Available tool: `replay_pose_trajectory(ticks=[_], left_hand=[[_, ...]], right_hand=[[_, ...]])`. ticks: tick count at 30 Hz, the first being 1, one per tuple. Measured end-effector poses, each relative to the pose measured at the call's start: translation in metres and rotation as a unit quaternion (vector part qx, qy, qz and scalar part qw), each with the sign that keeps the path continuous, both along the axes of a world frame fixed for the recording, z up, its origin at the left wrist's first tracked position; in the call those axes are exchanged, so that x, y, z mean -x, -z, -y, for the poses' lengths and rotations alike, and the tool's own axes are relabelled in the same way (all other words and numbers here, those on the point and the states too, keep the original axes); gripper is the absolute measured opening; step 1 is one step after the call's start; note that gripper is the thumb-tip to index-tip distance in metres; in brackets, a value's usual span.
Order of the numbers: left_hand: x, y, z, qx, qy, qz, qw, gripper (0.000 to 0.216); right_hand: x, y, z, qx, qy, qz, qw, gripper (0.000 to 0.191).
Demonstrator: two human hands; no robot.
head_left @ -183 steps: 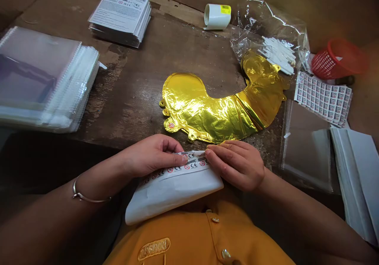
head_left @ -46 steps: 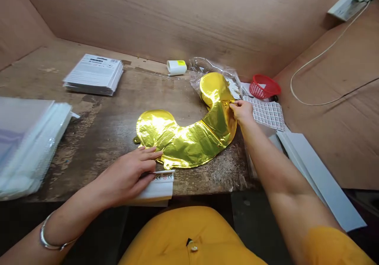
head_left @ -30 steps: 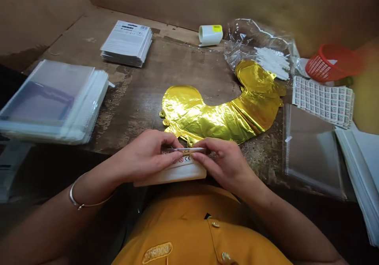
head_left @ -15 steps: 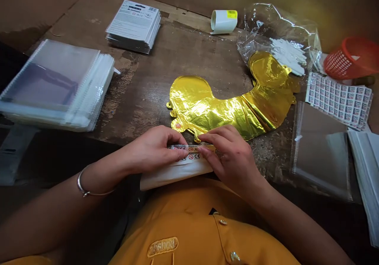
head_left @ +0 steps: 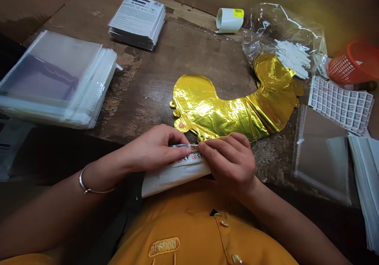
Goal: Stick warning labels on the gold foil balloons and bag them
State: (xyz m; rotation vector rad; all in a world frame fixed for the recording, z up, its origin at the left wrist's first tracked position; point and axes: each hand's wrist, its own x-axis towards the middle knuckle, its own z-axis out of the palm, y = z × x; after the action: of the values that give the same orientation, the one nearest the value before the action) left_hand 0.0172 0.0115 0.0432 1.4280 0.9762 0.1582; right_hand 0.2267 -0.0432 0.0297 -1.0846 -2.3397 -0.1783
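Observation:
My left hand pinches a white sticker sheet between thumb and fingers, close to my body. Rows of small CE and red warning-sign stickers run along its upper part. My right hand has its thumb and index finger pressed together at the sheet's upper edge, the other fingers curled. A thin white strip shows between both hands; whether it is the sheet's edge or a separate piece I cannot tell. Just beyond my hands lies a flat, curved gold foil balloon, its tabbed left end nearest my fingers.
A stack of clear plastic sleeves lies left, printed cards behind. A curled label roll, a clear bag of white sticks, a red basket, a label sheet, a clear sleeve and white papers stand right.
My right hand's fingers have closed into a pinch and curled at the sheet's edge, where they were more stretched before. The view has shifted slightly.

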Motion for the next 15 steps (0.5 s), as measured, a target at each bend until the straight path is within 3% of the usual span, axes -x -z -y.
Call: replay_pose_trajectory(ticks=[11,15], left_hand=[[0.007,0.017,-0.007,0.144,-0.021,0.044,0.988,0.033],[0.011,0.013,-0.009,0.128,-0.002,0.044,0.991,0.032]], right_hand=[[-0.001,-0.007,-0.015,-0.072,-0.124,0.045,0.989,0.018],[0.003,-0.013,-0.012,-0.01,-0.085,-0.036,0.996,0.012]])
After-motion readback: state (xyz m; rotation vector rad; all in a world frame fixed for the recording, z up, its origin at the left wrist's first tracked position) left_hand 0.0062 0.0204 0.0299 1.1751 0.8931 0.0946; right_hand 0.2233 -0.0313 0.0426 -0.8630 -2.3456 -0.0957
